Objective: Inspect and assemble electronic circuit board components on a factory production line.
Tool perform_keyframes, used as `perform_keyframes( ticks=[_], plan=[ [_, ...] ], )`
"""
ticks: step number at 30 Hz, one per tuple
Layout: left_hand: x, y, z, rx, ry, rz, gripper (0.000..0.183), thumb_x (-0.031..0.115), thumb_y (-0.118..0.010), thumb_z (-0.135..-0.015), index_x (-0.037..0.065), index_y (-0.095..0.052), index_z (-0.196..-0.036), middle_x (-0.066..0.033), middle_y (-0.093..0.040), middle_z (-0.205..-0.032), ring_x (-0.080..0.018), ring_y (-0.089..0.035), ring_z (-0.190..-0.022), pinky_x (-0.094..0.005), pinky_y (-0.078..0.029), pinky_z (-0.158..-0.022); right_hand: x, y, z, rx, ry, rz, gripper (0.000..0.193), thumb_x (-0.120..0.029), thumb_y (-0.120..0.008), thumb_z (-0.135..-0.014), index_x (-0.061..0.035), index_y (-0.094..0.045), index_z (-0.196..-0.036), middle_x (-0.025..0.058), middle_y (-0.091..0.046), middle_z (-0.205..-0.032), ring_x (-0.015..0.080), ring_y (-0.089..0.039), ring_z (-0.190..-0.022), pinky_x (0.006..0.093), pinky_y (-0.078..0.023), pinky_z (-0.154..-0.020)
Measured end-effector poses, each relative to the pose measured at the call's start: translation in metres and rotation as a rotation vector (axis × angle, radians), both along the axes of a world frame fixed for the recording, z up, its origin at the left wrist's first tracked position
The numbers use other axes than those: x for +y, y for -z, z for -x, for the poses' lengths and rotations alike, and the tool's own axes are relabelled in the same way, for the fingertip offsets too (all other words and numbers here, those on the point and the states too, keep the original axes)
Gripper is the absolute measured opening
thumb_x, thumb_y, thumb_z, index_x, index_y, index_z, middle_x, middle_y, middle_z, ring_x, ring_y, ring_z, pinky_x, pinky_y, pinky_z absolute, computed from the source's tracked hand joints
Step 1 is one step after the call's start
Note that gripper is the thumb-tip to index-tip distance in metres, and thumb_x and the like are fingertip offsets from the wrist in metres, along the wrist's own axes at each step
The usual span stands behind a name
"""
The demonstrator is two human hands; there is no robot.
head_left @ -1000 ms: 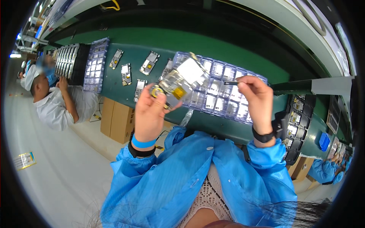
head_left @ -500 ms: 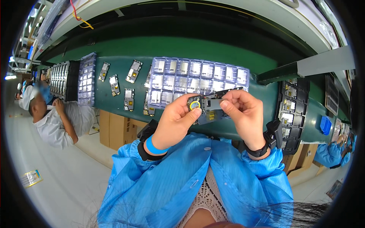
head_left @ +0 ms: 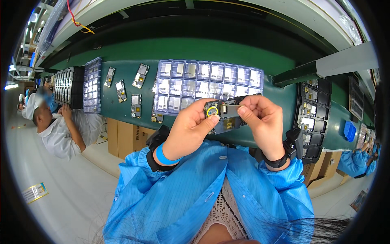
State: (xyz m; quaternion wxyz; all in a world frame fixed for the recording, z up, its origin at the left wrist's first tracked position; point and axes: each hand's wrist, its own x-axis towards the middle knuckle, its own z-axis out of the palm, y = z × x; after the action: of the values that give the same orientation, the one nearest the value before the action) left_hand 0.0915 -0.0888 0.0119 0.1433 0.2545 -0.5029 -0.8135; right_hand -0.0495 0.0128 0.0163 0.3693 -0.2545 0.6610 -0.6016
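Note:
A small circuit board (head_left: 219,127) with a yellow-ringed round part at its left end is pinched between the thumb and fingers of my left hand (head_left: 186,132). My right hand (head_left: 263,122) is closed, its thumb on a flat grey metal plate (head_left: 230,110) that lies along the board's upper side. Whether the right fingers also grip the board behind the plate is hidden. Just beyond both hands lies a clear plastic tray (head_left: 172,77) with silvery metal pieces in its compartments. Several loose circuit boards (head_left: 140,76) lie on the green bench left of that tray.
To the right, a black tray (head_left: 324,88) holds more boards, near a blue bin (head_left: 349,131) and a grey-and-green post (head_left: 317,73). Another clear tray (head_left: 92,87) and a black tray stack (head_left: 69,87) stand left. A person (head_left: 61,126) sits at the left; cardboard boxes (head_left: 122,138) are below the bench.
The metal plate has shifted slightly and sits more level along the board. Both hands stay closed in nearly the same place; the view has shifted a little.

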Motion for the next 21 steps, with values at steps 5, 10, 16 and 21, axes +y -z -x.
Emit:
perform_keyframes(
  ticks=[5,10,16,21],
  plan=[
    [0.0007,-0.0025,0.0017,0.007,-0.011,0.007,0.031,-0.004,-0.044,-0.086,-0.006,-0.040,-0.116,-0.0078,-0.055,-0.100,-0.0083,-0.053,-0.087,-0.0208,-0.044,-0.075,-0.0010,-0.0023,0.0003,-0.035,0.007,0.011,0.006,-0.001,-0.061,-0.077,0.0018,-0.059,-0.081,-0.0025,-0.055,-0.064,0.0009,-0.043,-0.055,0.0163,-0.036,-0.049],
    [-0.0001,0.0005,0.0015,0.018,0.001,0.014,0.031,-0.004,-0.044,-0.086,-0.006,-0.040,-0.116,-0.0086,-0.055,-0.101,-0.0092,-0.053,-0.089,-0.0212,-0.044,-0.076,0.0002,0.0007,0.0016,-0.016,-0.002,-0.002,0.006,-0.001,-0.061,-0.077,0.0018,-0.058,-0.081,-0.0023,-0.055,-0.065,0.0008,-0.043,-0.054,0.0164,-0.036,-0.049],
    [-0.0004,-0.0020,0.0022,0.005,-0.001,0.014,0.031,-0.004,-0.044,-0.086,-0.006,-0.040,-0.116,-0.0073,-0.055,-0.100,-0.0081,-0.052,-0.088,-0.0207,-0.043,-0.075,-0.0012,0.0009,-0.0005,0.021,0.021,-0.012,0.007,-0.002,-0.062,-0.076,0.0019,-0.059,-0.081,-0.0019,-0.056,-0.064,0.0009,-0.043,-0.053,0.0167,-0.036,-0.047],
    [0.0001,-0.0025,0.0028,0.000,0.002,0.033,0.030,-0.003,-0.045,-0.086,-0.005,-0.041,-0.115,-0.0051,-0.054,-0.096,-0.0057,-0.051,-0.083,-0.0187,-0.042,-0.070,-0.0011,0.0001,-0.0051,0.235,0.077,-0.044,0.008,-0.002,-0.064,-0.073,0.0024,-0.060,-0.079,0.0029,-0.059,-0.065,0.0030,-0.045,-0.048,0.0185,-0.037,-0.044]
  ],
)
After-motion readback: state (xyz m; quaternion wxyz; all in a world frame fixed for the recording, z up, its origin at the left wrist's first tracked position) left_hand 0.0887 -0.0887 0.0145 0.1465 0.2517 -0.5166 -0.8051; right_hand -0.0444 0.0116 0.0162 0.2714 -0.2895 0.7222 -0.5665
